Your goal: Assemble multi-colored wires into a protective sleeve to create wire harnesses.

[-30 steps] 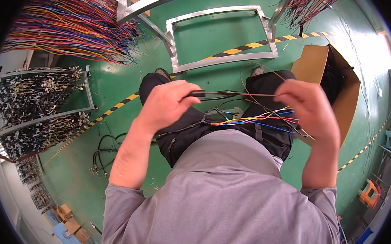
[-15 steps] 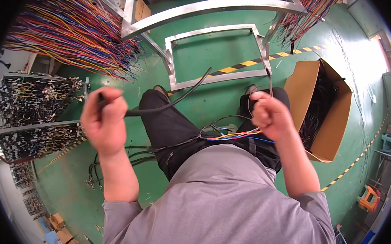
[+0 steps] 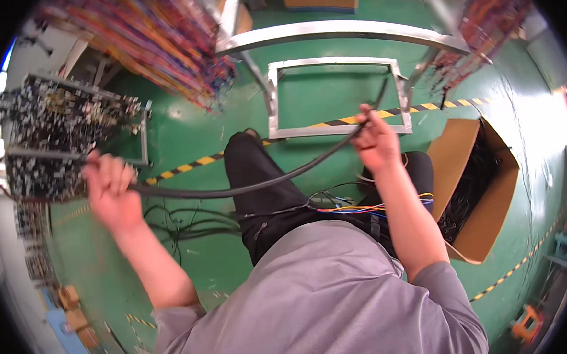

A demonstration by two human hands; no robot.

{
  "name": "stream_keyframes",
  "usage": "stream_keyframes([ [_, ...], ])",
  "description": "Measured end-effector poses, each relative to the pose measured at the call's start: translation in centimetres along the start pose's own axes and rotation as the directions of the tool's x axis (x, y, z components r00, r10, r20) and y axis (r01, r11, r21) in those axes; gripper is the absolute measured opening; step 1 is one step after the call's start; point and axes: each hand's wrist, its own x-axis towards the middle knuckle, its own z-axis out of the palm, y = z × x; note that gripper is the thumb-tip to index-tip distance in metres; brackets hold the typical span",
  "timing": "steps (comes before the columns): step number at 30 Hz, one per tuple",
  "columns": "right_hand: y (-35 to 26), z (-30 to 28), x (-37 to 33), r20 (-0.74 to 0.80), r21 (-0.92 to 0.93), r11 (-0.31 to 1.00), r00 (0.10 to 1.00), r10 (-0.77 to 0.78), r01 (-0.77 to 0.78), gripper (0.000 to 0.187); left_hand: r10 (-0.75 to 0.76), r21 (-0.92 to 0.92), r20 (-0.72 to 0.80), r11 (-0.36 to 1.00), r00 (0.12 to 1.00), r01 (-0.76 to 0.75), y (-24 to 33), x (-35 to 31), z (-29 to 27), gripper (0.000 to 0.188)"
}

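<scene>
A long black flexible tube (image 3: 252, 189) hangs in a shallow curve in front of me between my two hands. My left hand (image 3: 112, 187), out to the left, has its fingers closed round one end part of it. My right hand (image 3: 377, 142) pinches the tube near the other end, and a short length sticks up beyond the fingers, slightly blurred. Across my lap lies a wire bundle with loose coloured wires (image 3: 357, 209) in yellow, red, blue and white. Black cables (image 3: 199, 229) trail from it over my left thigh toward the floor.
Ahead stands a metal frame (image 3: 339, 131), with coloured wires (image 3: 152, 42) hanging at left and more wires (image 3: 476, 32) at right. A cardboard box (image 3: 488, 229) of black cables is beside my right leg. Racks of connectors (image 3: 66, 119) stand left. Striped tape (image 3: 192, 166) crosses the green floor.
My right hand has taken hold of the tube, which before was held only by my left hand. My left hand has moved left and slightly down. The view has shifted.
</scene>
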Motion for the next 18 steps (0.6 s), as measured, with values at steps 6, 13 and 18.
stream_keyframes([
  [6,-4.5,3.5,-6.8,0.249,-0.154,0.985,0.968,-0.041,0.082,0.025,-0.310,-0.116,-0.660,0.942,0.685,0.315,-8.6,-2.5,-20.3,0.029],
  [13,-1.7,5.8,-11.7,0.128,-0.468,0.874,0.988,-0.082,0.133,0.016,-0.338,-0.151,-0.886,0.856,0.316,0.494,-16.4,-12.7,-31.7,0.021],
  [18,0.7,9.9,-14.1,0.119,-0.678,0.716,0.986,-0.116,0.166,0.016,0.230,0.838,-0.496,-0.124,0.837,0.531,-20.6,-6.1,-17.2,0.046],
])
